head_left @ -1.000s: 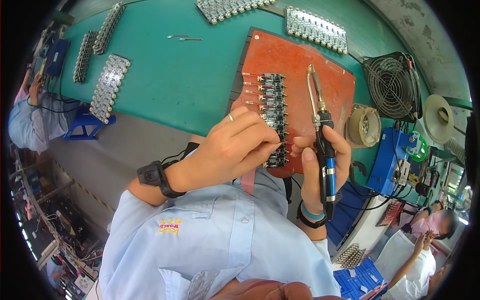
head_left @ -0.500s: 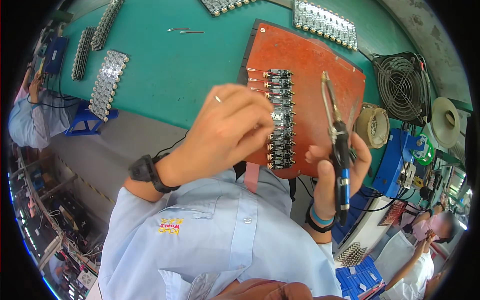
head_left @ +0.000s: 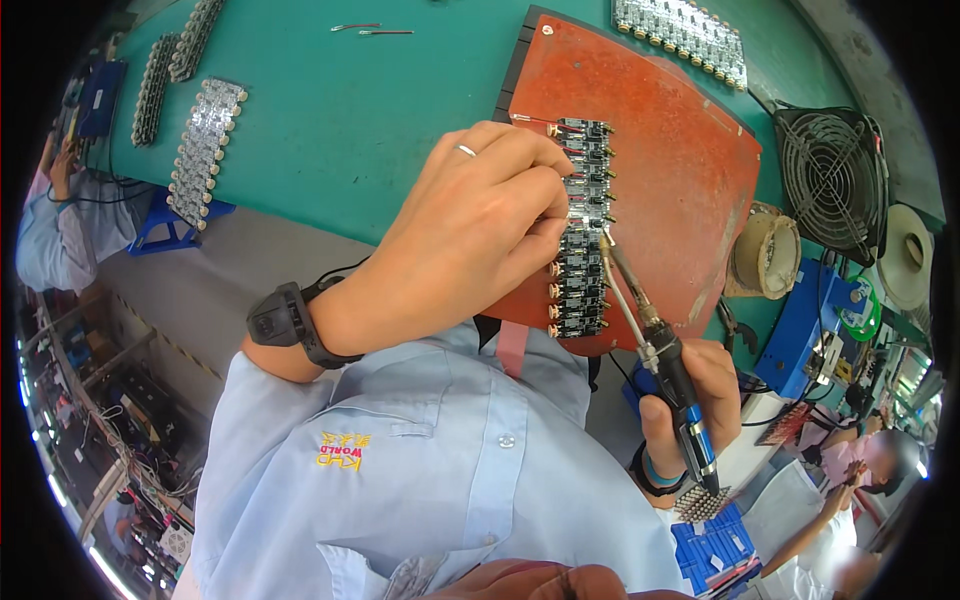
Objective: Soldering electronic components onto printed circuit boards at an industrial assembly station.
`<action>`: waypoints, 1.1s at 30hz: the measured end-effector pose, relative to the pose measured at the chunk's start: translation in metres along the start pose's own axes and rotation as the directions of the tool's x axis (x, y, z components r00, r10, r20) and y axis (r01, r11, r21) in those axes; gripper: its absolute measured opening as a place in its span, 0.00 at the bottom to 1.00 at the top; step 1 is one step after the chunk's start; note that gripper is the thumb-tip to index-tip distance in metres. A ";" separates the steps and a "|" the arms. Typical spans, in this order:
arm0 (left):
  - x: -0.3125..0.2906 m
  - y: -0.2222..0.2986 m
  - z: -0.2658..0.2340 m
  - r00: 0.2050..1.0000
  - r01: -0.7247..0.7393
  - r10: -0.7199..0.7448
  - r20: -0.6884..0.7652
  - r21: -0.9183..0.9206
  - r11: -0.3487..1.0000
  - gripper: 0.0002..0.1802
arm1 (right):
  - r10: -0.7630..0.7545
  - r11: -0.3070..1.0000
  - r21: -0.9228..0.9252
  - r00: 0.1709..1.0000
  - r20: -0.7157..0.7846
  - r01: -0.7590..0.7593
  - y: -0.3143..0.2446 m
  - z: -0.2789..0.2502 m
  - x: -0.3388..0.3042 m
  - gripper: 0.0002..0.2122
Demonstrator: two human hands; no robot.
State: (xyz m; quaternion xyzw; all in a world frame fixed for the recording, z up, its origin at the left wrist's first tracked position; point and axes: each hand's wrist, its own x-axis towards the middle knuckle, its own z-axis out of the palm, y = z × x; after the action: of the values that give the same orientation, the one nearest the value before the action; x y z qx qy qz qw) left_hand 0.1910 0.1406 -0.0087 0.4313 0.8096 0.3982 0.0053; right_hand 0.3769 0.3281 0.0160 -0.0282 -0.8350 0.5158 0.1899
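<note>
A panel of small black circuit boards [head_left: 580,290] lies along the left part of an orange-red work mat [head_left: 670,190]. My left hand [head_left: 485,205] is closed over the panel's left edge with fingertips pinched together; what they hold is hidden. In my right hand [head_left: 715,385] is a soldering iron [head_left: 672,375] with a thin metal tube beside its tip. The tip points up and left and meets the panel's right side near its middle, close to my left fingertips. A red wire [head_left: 538,120] sticks out left from the panel's top end.
On the green table [head_left: 300,130] lie two loose red wires [head_left: 385,32] and several board panels [head_left: 205,150]. Right of the mat stand a round beige pot [head_left: 768,250], a black fan [head_left: 830,180] and a blue device [head_left: 795,330]. Other people sit at both sides.
My right hand has brought the soldering iron down and left, from above the mat to the panel. My left hand has shifted slightly right and up, its fingers now at the panel.
</note>
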 end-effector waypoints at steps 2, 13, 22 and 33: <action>0.000 0.000 0.000 1.000 0.005 -0.005 -0.001 -0.003 1.000 0.04 | 0.003 1.000 -0.021 1.000 0.021 -0.003 0.001 0.001 0.002 0.23; 0.000 -0.003 0.001 1.000 -0.019 0.018 -0.012 -0.022 1.000 0.04 | 0.021 0.997 -0.075 1.000 0.023 -0.019 0.001 0.007 0.008 0.22; -0.001 -0.002 0.003 0.999 -0.021 0.021 -0.031 -0.006 1.000 0.04 | 0.031 0.993 -0.118 0.995 0.094 -0.020 -0.009 0.007 0.012 0.22; 0.002 -0.003 0.002 1.000 -0.021 0.021 -0.021 -0.030 0.999 0.04 | -0.072 0.984 -0.170 0.986 -0.150 0.046 -0.002 -0.007 -0.006 0.27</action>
State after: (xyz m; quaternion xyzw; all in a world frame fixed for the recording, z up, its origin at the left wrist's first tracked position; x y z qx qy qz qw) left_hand 0.1887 0.1425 -0.0115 0.4356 0.7989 0.4148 -0.0006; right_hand 0.3855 0.3316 0.0192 -0.0591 -0.8580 0.4348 0.2669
